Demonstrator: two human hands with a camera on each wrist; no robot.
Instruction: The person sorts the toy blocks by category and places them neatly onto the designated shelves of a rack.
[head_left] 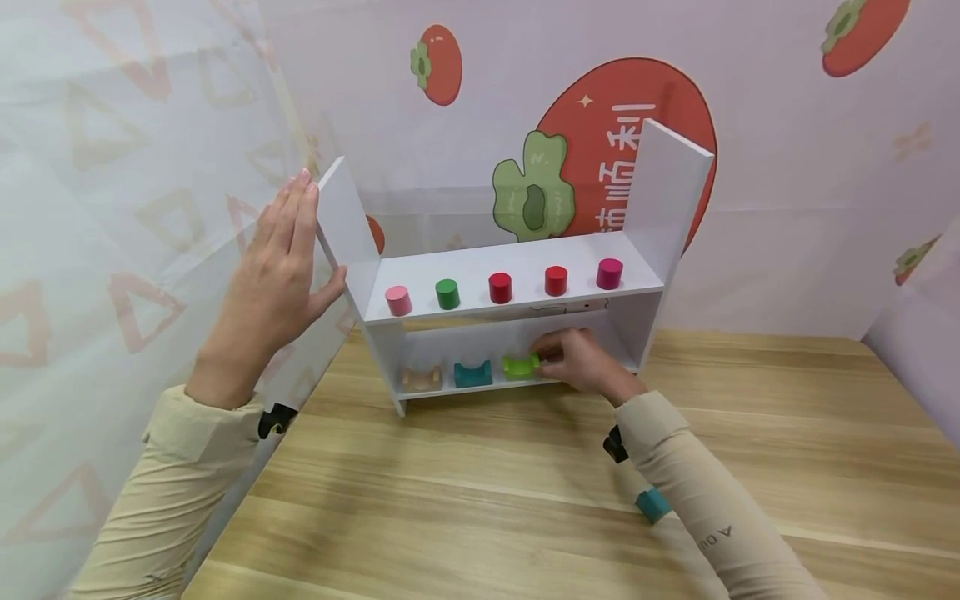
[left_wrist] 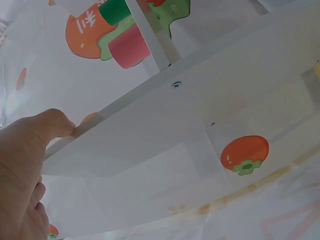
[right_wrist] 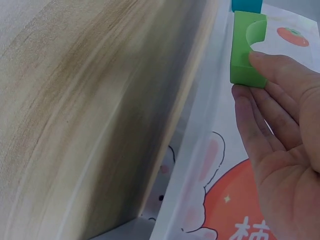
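Note:
My left hand rests against the outer side of the white shelf unit's left panel, its fingers straight and upright. In the left wrist view its thumb lies on the panel's edge. On the lower shelf, my right hand pinches the right end of a lime-green arch block, which has a curved notch facing up. The right wrist view shows the thumb on this green block and fingertips at its end. Left of it stand a teal arch block and a beige arch block.
Along the upper shelf stands a row of several cylinders, among them a pink one, a green one and a magenta one. Another teal block lies on the wooden table beside my right forearm. A printed cloth hangs behind.

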